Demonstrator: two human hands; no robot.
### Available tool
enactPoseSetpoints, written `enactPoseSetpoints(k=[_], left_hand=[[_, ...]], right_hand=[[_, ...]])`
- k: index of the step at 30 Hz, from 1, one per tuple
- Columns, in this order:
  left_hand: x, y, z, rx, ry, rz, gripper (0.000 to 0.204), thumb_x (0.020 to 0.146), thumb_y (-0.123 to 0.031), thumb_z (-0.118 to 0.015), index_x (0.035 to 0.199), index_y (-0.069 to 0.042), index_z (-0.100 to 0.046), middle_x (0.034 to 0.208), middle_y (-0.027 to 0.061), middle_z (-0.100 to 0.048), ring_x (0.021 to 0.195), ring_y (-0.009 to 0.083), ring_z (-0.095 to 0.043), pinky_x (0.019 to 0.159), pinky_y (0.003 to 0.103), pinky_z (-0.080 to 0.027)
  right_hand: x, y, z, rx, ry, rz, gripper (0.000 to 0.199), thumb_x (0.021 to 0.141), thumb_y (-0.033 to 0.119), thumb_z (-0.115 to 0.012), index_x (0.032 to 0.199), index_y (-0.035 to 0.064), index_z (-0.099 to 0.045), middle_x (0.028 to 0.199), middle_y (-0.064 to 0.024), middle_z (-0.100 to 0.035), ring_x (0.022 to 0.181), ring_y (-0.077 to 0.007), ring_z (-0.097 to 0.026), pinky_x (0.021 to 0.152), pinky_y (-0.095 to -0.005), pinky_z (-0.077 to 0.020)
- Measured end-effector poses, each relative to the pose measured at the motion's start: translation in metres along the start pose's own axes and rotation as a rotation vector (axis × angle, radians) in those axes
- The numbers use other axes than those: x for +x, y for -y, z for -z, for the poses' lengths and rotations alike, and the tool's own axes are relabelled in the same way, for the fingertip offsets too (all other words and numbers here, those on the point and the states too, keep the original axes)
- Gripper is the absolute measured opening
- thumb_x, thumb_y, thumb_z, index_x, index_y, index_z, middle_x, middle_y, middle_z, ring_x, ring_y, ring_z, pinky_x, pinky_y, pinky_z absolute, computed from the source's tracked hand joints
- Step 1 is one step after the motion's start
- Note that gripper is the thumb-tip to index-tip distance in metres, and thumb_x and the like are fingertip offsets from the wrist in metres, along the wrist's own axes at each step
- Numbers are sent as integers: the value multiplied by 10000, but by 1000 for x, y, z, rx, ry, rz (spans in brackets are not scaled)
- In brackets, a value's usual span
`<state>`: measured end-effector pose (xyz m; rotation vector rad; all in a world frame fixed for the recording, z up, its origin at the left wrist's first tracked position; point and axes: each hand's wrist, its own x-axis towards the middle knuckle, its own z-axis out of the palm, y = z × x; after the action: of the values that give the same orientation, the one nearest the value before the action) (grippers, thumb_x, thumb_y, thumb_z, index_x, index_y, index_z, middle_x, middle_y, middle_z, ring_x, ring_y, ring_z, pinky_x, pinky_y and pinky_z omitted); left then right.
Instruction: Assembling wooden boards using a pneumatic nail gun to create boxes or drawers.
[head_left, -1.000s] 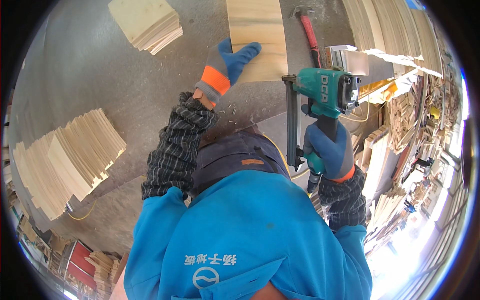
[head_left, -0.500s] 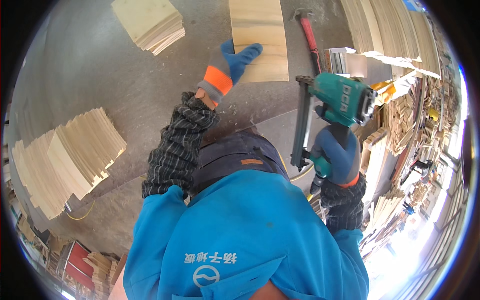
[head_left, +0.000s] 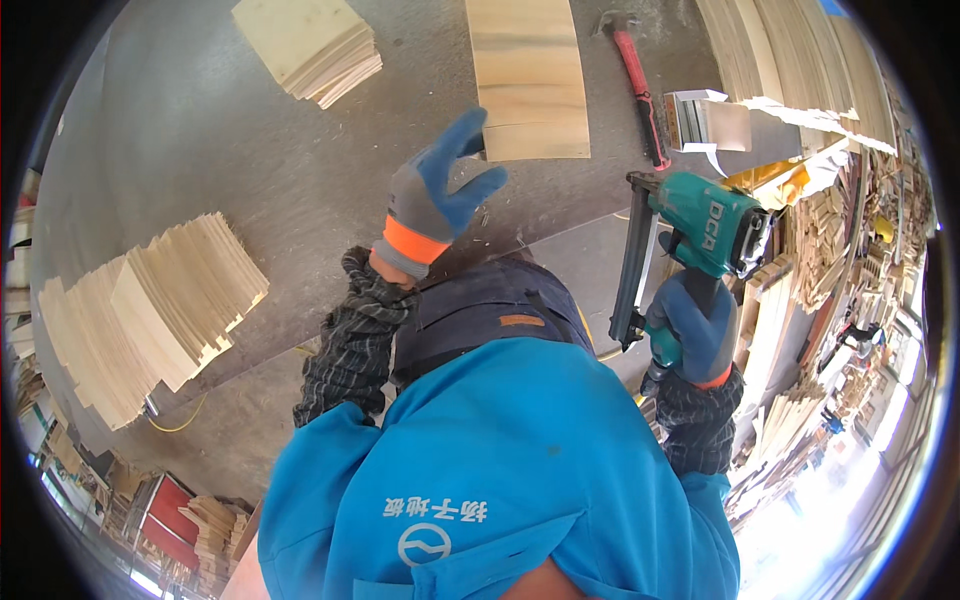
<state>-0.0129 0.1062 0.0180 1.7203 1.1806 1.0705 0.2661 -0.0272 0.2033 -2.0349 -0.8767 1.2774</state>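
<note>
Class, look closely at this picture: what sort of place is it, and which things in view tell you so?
Probably a woodworking or plywood workshop. Fanned stacks of thin pale wooden sheets lie on a large grey worktable, the right hand holds a teal nail gun, and a red-handled hammer lies nearby.

The left hand (head_left: 437, 205) in its blue and grey glove came off the pale flat wooden board (head_left: 528, 80) and lifted up with fingers spread. The right hand (head_left: 692, 325) pulled the green nail gun (head_left: 700, 235) back toward the body.

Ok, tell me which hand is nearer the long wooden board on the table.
Left. The left hand hovers open just beside the wooden board's near end; the right hand grips the green nail gun farther off.
</note>
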Motion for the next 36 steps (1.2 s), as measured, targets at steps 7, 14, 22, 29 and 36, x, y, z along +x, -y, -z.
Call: enactPoseSetpoints(k=[7, 14, 22, 29, 36], left_hand=[[8, 7, -7, 139, -50, -230, 395, 870, -94, -891, 1249, -70, -782, 1104, 158, -821, 916, 309, -810, 816, 378, -642], [8, 8, -8, 227, -91, -352, 333, 882, -119, -867, 1201, -67, -788, 1056, 135, -820, 895, 328, -800, 777, 403, -643], [10, 10, -4, 311, -77, -416, 285, 892, -105, -854, 1168, -67, -794, 1097, 132, -823, 935, 321, -808, 794, 404, -651], [11, 12, -5, 263, -89, -448, 286, 895, -110, -853, 1170, -57, -791, 1096, 141, -823, 923, 322, -811, 789, 398, -655], [11, 18, -7, 195, -150, -470, 305, 884, -115, -864, 1175, -57, -791, 1101, 130, -826, 916, 314, -813, 779, 389, -656]], right_hand=[[1, -5, -3, 41, 71, -37, 154, 935, 102, -707, 1029, -18, -685, 788, -46, -678, 700, -130, -652, 657, -304, -520], [0, 2, -7, 34, 76, -26, 159, 936, 127, -726, 989, -19, -693, 796, -46, -692, 709, -121, -650, 665, -305, -523], [11, 19, -29, -22, 205, 27, 206, 918, 179, -760, 986, -8, -709, 786, -28, -695, 719, -102, -637, 683, -308, -521], [27, 29, -52, -90, 266, 14, 360, 914, 219, -783, 1152, -41, -711, 922, -60, -740, 861, -115, -678, 787, -336, -561], [35, 33, -69, -73, 285, -4, 528, 911, 242, -773, 1366, -11, -685, 995, -79, -751, 920, -126, -681, 845, -338, -566]])
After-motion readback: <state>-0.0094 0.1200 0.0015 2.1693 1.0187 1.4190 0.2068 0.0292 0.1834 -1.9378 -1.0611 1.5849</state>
